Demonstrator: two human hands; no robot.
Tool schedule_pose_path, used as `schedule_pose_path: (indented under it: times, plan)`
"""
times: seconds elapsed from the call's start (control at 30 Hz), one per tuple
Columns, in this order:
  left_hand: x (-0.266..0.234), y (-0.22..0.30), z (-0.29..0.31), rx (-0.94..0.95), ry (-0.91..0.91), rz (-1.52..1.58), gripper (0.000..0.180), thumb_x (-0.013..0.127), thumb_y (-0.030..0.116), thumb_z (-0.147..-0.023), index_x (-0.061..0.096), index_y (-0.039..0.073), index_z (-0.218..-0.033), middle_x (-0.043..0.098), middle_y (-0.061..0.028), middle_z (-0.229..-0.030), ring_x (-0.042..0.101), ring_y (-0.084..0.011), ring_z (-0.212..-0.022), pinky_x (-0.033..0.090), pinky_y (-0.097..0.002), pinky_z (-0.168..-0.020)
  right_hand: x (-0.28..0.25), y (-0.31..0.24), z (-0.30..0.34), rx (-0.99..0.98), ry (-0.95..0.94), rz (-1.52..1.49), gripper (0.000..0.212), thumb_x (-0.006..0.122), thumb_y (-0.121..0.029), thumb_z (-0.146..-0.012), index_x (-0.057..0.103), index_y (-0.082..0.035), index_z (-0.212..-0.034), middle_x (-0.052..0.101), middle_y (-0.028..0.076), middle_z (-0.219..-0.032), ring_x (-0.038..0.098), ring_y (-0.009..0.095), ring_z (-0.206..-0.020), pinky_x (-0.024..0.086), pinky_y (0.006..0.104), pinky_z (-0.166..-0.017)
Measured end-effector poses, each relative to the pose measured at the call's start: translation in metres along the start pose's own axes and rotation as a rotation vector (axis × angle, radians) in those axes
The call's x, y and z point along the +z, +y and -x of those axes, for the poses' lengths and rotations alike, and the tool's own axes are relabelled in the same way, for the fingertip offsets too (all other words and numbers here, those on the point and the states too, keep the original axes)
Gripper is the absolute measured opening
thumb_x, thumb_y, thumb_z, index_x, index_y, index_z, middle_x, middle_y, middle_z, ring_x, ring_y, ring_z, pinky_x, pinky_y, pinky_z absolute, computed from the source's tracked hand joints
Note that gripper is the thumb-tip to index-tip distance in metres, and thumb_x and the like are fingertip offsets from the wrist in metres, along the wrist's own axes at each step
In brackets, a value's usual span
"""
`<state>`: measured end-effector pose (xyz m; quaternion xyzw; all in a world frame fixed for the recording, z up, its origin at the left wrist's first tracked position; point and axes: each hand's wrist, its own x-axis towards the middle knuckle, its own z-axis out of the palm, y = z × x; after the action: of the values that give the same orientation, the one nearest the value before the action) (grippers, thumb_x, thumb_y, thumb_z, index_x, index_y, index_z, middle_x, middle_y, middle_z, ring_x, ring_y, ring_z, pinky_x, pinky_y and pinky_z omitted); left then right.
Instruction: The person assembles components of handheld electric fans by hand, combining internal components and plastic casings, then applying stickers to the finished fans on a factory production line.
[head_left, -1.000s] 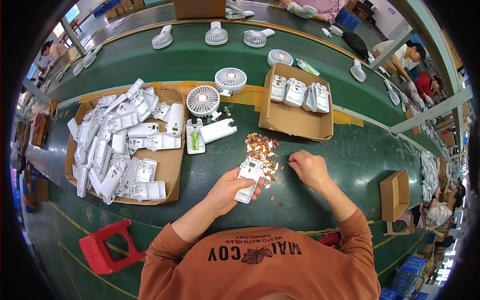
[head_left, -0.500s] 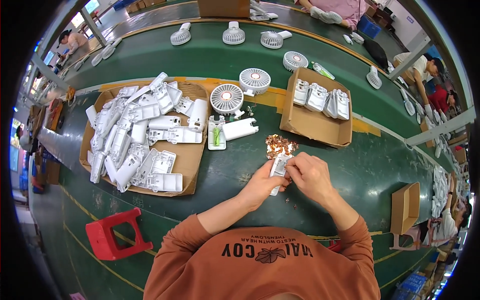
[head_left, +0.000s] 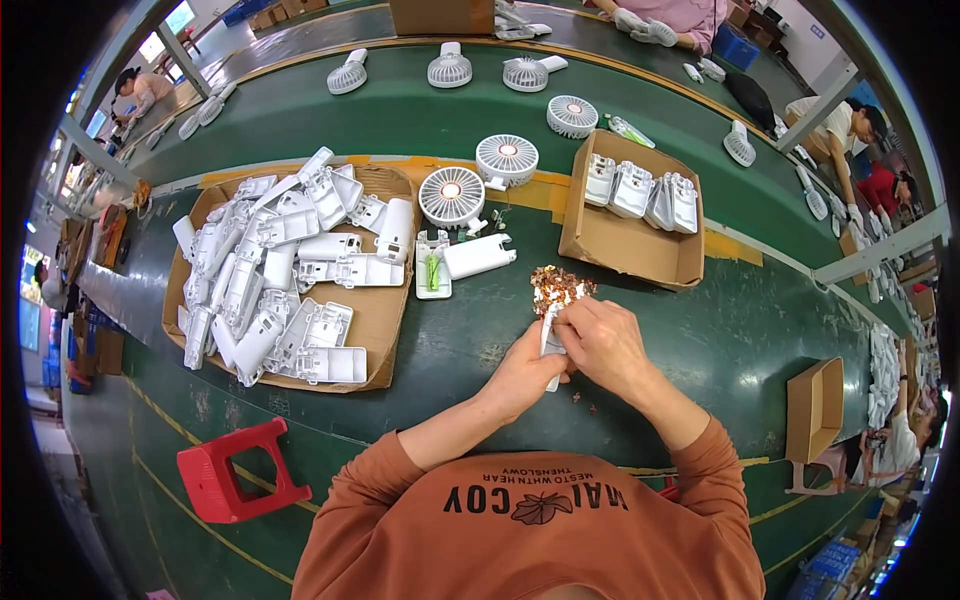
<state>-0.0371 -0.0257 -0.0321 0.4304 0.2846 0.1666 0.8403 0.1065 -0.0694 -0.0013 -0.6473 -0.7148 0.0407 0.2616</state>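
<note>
Both hands, left hand and right hand, gripped one white housing (mid-assembly); many housings in the tray remained unassembled.

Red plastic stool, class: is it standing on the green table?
No. The red plastic stool stands on the floor, left of the person, below the green table edge.
</note>
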Motion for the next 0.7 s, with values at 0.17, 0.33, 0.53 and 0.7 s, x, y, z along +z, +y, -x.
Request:
schedule_pose_path:
  times: [0.17, 0.33, 0.53, 0.7]
  plan:
    - [-0.004, -0.001, 0.000, 0.011, -0.011, -0.046, 0.031, 0.052, 0.003, -0.083, 0.045, 0.003, -0.113, 0.056, -0.0062, -0.097, 0.058, -0.0128, -0.083, 0.049, -0.0266, -0.073, 0.001, 0.003, 0.001, -0.014, 0.011, -0.039, 0.008, 0.065, -0.009, -0.073, 0.058, -0.006, -0.076, 0.057, 0.008, -0.071, 0.056, 0.028, -0.061, 0.046, 0.0374, -0.059]
    - [-0.009, 0.004, 0.002, 0.028, -0.005, -0.157, 0.029, 0.050, 0.009, -0.085, 0.049, -0.001, -0.111, 0.059, -0.0079, -0.096, 0.060, -0.0138, -0.081, 0.050, -0.0275, -0.068, -0.004, 0.000, -0.002, 0.103, 0.063, -0.199, 0.016, 0.067, -0.010, -0.073, 0.058, -0.005, -0.086, 0.057, 0.009, -0.075, 0.057, 0.027, -0.061, 0.047, 0.0364, -0.061]
    - [-0.016, 0.012, 0.005, -0.004, -0.002, -0.413, 0.021, 0.045, 0.017, -0.094, 0.056, -0.001, -0.099, 0.063, -0.0079, -0.089, 0.064, -0.0124, -0.073, 0.052, -0.0252, -0.059, -0.012, -0.002, -0.001, 0.207, -0.104, -0.404, 0.018, 0.064, -0.009, -0.077, 0.057, -0.002, -0.092, 0.059, 0.012, -0.081, 0.060, 0.028, -0.070, 0.048, 0.0352, -0.063]
    - [-0.019, 0.014, 0.009, 0.089, 0.001, -0.543, 0.025, 0.043, 0.020, -0.095, 0.055, -0.003, -0.098, 0.065, -0.0081, -0.082, 0.064, -0.0122, -0.067, 0.053, -0.0261, -0.057, -0.012, -0.003, -0.002, 0.159, -0.108, -0.373, 0.013, 0.062, -0.009, -0.078, 0.057, -0.001, -0.087, 0.059, 0.012, -0.079, 0.060, 0.027, -0.067, 0.048, 0.0348, -0.060]
